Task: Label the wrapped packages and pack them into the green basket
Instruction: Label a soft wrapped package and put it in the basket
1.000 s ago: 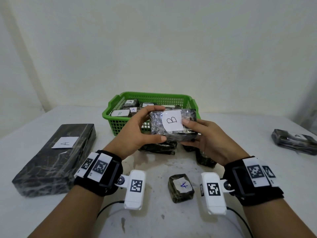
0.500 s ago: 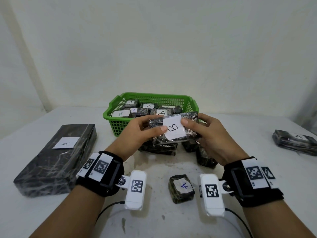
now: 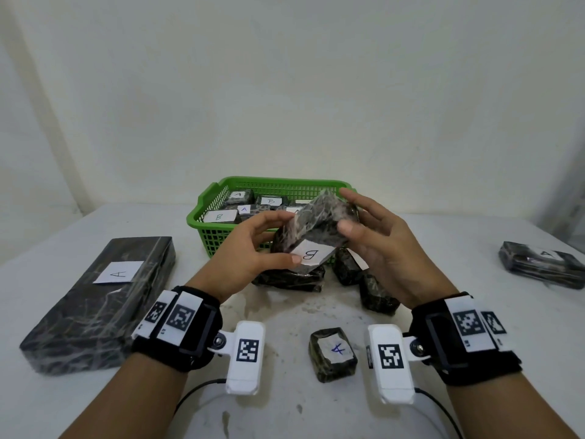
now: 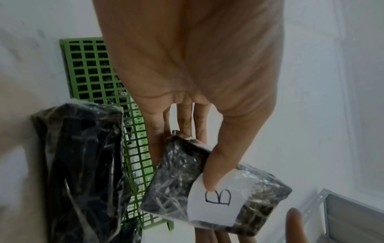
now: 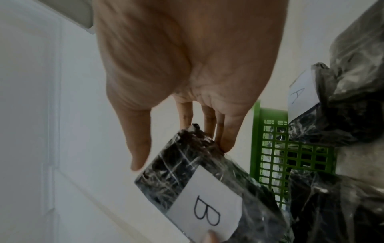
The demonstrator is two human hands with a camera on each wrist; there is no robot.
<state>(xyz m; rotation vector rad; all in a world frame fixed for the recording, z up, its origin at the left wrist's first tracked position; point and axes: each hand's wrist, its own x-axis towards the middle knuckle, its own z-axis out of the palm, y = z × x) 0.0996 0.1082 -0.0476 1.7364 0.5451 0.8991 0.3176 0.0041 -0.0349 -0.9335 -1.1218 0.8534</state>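
Note:
Both hands hold a dark plastic-wrapped package (image 3: 316,223) in the air just in front of the green basket (image 3: 278,182). Its white label marked B (image 3: 311,255) sits on the near, lower face. My left hand (image 3: 272,239) pinches the package, thumb pressed on the label (image 4: 218,199) and fingers behind. My right hand (image 3: 346,213) grips the other end (image 5: 187,161), its thumb on the near face and fingers over the top edge. The basket holds several wrapped packages labelled A and B (image 3: 221,216).
A long wrapped package labelled A (image 3: 98,299) lies at the left, and a small one marked A (image 3: 332,353) sits near me. Another labelled package (image 3: 544,267) is at the far right. Wrapped packages (image 3: 291,278) (image 3: 376,294) lie in front of the basket.
The package has been tipped: its far edge rose toward the basket and the B label swung down to the near side. Both hands shifted their hold with it.

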